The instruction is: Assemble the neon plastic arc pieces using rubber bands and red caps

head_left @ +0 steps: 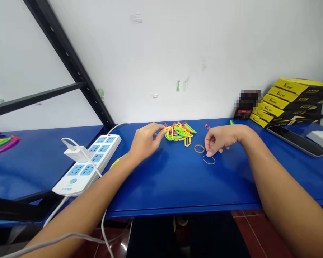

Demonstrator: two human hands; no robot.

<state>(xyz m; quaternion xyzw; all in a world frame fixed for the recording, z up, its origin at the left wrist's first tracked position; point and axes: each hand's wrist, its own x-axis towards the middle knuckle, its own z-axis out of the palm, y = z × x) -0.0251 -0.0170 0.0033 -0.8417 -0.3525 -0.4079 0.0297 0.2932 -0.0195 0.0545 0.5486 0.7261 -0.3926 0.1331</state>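
My left hand point(145, 141) hovers over the blue tabletop point(177, 186), its fingertips at the near left edge of a tangled pile of neon yellow, green and orange plastic strips point(179, 132). My right hand point(220, 139) sits to the right of the pile, curled loosely downward. Its fingertips are just above a thin tan rubber band point(209, 160), and a second rubber band point(199, 148) lies close by on the left. Neither hand visibly holds anything.
A white power strip with blue sockets point(87, 163) lies at the left, with a white plug adapter point(76, 152) and cables. Several neon strips point(2, 144) lie on a side table. Stacked yellow-and-black boxes point(285, 102) and a dark tablet point(297, 141) are at the right.
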